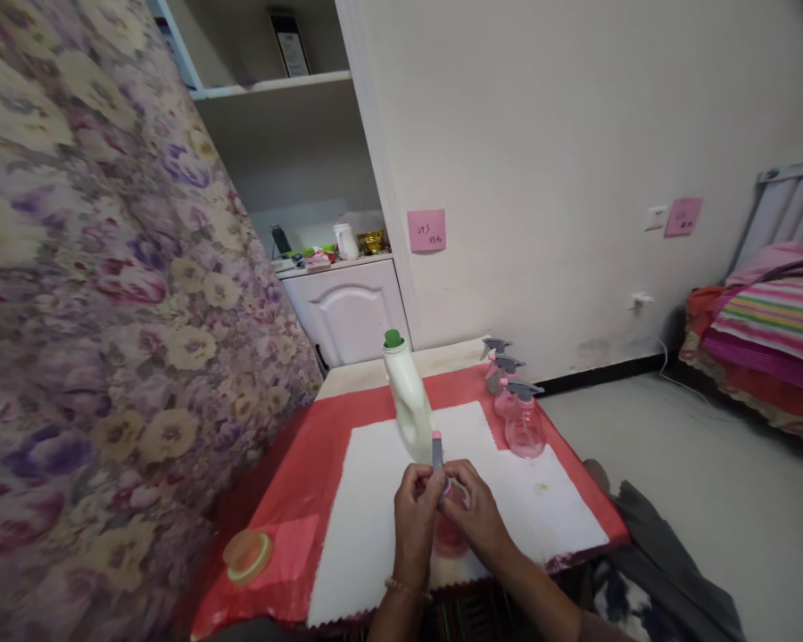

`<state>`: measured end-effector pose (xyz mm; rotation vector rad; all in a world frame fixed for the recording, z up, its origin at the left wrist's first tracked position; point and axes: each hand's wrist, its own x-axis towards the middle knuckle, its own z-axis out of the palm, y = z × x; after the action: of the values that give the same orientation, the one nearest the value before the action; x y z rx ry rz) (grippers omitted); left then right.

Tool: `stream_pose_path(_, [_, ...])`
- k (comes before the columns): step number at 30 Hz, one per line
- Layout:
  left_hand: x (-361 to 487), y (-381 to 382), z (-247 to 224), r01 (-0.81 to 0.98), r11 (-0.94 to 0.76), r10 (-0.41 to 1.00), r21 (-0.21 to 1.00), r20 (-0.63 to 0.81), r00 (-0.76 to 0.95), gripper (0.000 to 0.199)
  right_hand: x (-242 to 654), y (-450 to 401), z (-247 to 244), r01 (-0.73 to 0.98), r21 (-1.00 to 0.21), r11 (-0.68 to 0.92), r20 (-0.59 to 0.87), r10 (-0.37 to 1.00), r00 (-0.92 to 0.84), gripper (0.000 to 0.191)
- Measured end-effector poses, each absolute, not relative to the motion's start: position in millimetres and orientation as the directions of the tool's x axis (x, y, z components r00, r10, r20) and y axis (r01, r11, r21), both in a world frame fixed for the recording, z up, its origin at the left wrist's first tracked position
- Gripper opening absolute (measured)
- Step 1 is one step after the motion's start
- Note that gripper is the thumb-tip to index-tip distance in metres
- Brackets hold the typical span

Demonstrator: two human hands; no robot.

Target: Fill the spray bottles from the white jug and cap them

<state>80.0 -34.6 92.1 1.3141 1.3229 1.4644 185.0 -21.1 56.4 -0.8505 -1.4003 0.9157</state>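
A clear pink spray bottle (450,538) stands on the white sheet (354,508), close to the table's near edge. Around its grey and pink spray head (437,453) close the fingers of my left hand (418,504) and my right hand (476,515). My left fingers pinch the head from the left, and my right fingers grip at the neck from the right. The fingers partly hide the neck and collar. Just behind my hands rises a pale green bottle (411,401) with a green stopper (393,339) in its open neck.
Several pink spray bottles (525,434) with grey heads line the table's right side. A round yellowish lid or container (247,556) lies on the red cloth (287,486) at left. A floral curtain (140,339) hangs along the left; a wall (542,160) stands behind.
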Motion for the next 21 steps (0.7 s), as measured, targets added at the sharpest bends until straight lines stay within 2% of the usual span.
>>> stream_pose_path(4, [79.9, -33.5, 92.1, 0.094, -0.181, 0.963, 0.979, 0.196, -0.187, 0.025, 189.9, -20.8, 59.3, -0.067, -0.899, 0.433, 0.438, 0.893, -0.102, 0.016])
stream_pose_path(10, [80.3, -35.4, 93.1, 0.093, -0.171, 0.966, 0.981, 0.185, -0.182, 0.027, 189.2, -20.8, 57.5, -0.027, -0.901, 0.433, 0.433, 0.897, -0.082, 0.016])
stream_pose_path(12, [79.3, -37.9, 93.3, 0.099, -0.170, 0.967, 0.980, 0.185, -0.176, 0.028, 187.3, -22.3, 48.1, -0.017, -0.900, 0.435, 0.434, 0.897, -0.086, 0.026])
stream_pose_path(16, [74.3, -42.2, 87.5, 0.103, -0.164, 0.972, 0.981, 0.179, -0.152, 0.033, 187.4, -25.3, 19.4, 0.008, -0.906, 0.423, 0.421, 0.904, -0.080, 0.061])
stream_pose_path(21, [62.8, -41.1, 64.0, 0.060, -0.124, 0.979, 0.990, 0.132, -0.157, 0.041, 193.2, -28.7, -4.4, 0.033, -0.920, 0.390, 0.388, 0.920, -0.062, 0.070])
